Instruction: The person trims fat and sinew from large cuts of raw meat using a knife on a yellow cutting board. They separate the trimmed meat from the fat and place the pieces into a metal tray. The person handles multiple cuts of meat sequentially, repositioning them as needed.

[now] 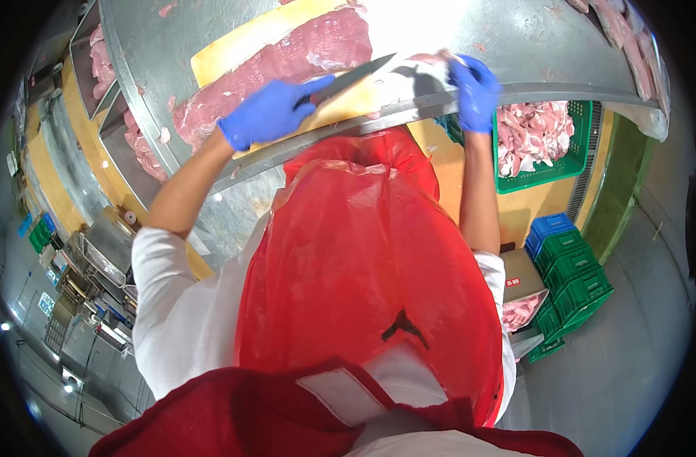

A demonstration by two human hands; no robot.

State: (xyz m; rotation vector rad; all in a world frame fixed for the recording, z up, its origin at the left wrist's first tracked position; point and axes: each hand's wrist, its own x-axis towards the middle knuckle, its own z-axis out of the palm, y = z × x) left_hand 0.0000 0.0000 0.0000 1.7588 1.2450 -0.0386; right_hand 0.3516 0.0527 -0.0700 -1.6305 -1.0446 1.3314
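Note:
My left hand [272,114], in a blue glove, is closed around the handle of a knife [359,78]. The dark blade points up and to the right. A large slab of pink meat [295,65] lies along a yellow cutting board [218,57], just beyond my left hand. At the steel table's near edge, my right hand [477,93], also blue-gloved, has its fingers bent round the end of a small strip of meat [430,58]. Glare and shadow blur this strip's outline. The knife tip is left of the strip, apart from my right hand.
The steel work table [550,80] has a raised near edge. Below it at right sits a green crate [584,156] of meat trimmings. Stacked crates [565,263] and a cardboard box [523,276] stand farther down. Metal trays [113,122] of meat flank the left side; long meat pieces [626,38] lie upper right.

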